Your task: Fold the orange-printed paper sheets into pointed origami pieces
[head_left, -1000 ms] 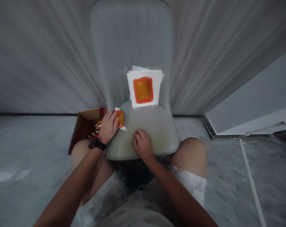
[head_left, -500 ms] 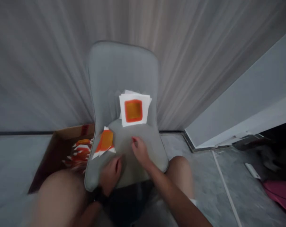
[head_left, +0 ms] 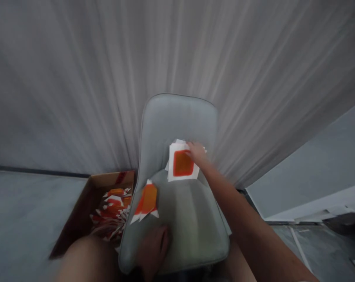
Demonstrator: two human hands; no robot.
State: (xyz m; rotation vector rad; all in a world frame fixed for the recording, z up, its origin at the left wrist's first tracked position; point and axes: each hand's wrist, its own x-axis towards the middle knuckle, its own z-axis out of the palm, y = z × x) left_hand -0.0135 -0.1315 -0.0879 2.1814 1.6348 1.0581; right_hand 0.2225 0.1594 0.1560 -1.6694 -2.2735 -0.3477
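Observation:
A stack of white paper sheets (head_left: 173,172) with an orange square on top leans on the back of the grey chair (head_left: 180,113). My right hand (head_left: 196,153) touches the stack's upper right part, its fingertips on the top sheet; blur hides whether they grip it. On the left of the seat lies a folded orange and white paper piece (head_left: 149,197). My left hand (head_left: 155,248) is near the seat's front, below that piece, with fingers curled and blurred; whether anything is in it cannot be made out.
An open cardboard box (head_left: 83,207) on the floor left of the chair holds many folded orange and white papers (head_left: 113,207). A pleated grey curtain (head_left: 165,47) hangs behind. My knee (head_left: 91,258) is beside the box.
My right hand has moved up from above the seat to the paper stack. My left hand stays near the seat's front. The whole view has shifted, with the chair now lower and further right.

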